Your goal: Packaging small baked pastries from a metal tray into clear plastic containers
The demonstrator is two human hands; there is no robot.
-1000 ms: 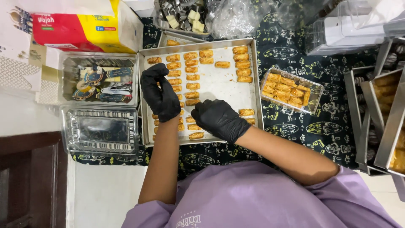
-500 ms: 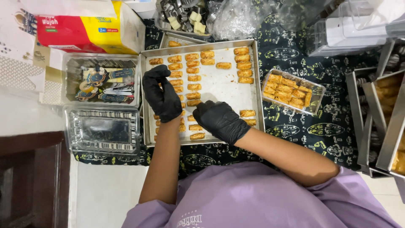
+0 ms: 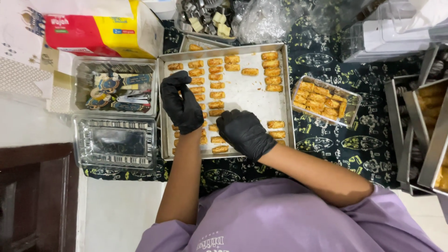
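A metal baking tray (image 3: pixel 285 98) holds rows of small golden pastries (image 3: pixel 271 71). Both my hands wear black gloves and hover over the tray's near left part. My left hand (image 3: pixel 183 106) is above the left column of pastries with its fingers curled together; I cannot see whether anything is in them. My right hand (image 3: pixel 243 133) lies palm down over the pastries by the tray's near edge, hiding whatever is beneath it. A thin grey edge shows just beyond its fingertips.
To the right of the tray is a clear plastic box (image 3: pixel 351 105) filled with pastries. At the left are an empty clear box (image 3: pixel 116 142) and another one holding printed cards (image 3: pixel 114 88). A red and yellow carton (image 3: pixel 93 28) is behind them. Metal trays (image 3: pixel 420 135) stand at the right.
Both hands stay over the same part of the tray. The left hand's fingers have shifted only slightly.
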